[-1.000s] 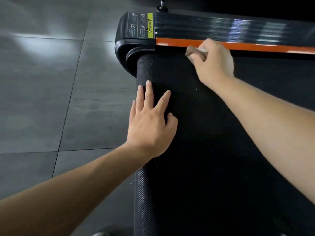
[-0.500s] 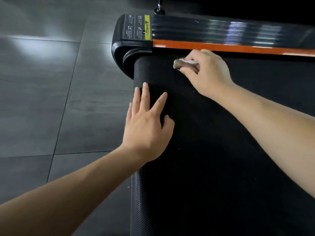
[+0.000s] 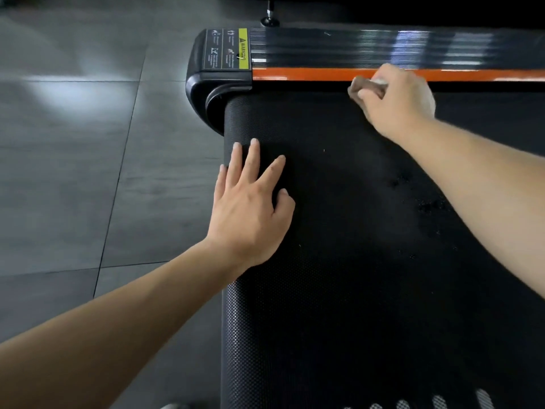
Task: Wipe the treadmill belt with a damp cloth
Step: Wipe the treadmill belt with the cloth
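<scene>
The black textured treadmill belt (image 3: 354, 261) fills the right half of the view, and its rolled end runs down the left. My right hand (image 3: 398, 104) grips a small bunched cloth (image 3: 367, 87), brownish and white, against the belt's far edge just below the orange strip (image 3: 309, 74). My left hand (image 3: 250, 208) lies flat on the belt near its rolled end, fingers spread and straight. Most of the cloth is hidden inside my right fist.
A glossy black side rail (image 3: 383, 48) with a yellow warning label (image 3: 227, 49) runs along the far side, ending in a rounded black end cap (image 3: 203, 93). Grey floor tiles (image 3: 73, 157) lie to the left. A small metal foot (image 3: 269, 17) stands behind the rail.
My right hand with the cloth slid left along the belt's far edge, then back right and up against the orange strip. My left hand has stayed pressed in the same spot.
</scene>
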`<state>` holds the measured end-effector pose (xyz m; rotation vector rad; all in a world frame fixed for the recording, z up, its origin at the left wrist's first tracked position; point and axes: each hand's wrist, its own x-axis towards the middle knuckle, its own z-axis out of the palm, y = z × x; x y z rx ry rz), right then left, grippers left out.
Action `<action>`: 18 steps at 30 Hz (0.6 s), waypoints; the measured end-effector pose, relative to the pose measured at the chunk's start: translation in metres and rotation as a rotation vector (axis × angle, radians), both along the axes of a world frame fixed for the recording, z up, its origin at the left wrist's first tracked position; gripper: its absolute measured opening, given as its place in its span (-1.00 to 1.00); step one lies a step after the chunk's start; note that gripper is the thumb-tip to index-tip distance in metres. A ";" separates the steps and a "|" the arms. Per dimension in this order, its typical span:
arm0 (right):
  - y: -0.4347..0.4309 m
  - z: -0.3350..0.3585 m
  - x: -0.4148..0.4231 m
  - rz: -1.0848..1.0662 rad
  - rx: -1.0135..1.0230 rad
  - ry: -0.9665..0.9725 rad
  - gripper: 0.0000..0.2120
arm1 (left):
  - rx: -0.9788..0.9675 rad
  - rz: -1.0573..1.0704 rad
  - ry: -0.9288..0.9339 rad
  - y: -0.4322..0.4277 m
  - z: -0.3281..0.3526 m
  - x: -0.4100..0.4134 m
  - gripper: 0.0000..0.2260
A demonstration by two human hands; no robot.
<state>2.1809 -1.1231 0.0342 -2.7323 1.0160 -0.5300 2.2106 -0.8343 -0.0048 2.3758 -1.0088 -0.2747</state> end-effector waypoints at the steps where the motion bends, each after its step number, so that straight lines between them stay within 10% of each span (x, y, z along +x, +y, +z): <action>1: 0.004 -0.001 0.000 0.004 -0.001 -0.005 -0.75 | 0.004 0.000 0.003 -0.001 0.001 0.000 -0.43; 6: 0.045 -0.008 -0.048 0.349 0.060 0.055 -0.79 | 0.013 0.007 0.002 0.000 0.003 0.000 -0.44; 12: 0.006 -0.002 -0.041 0.025 -0.006 -0.005 -0.77 | -0.007 0.022 -0.022 -0.001 0.003 -0.002 -0.48; 18: 0.056 -0.010 -0.088 0.345 0.053 0.052 -0.79 | 0.026 -0.038 -0.019 -0.002 0.013 -0.029 -0.45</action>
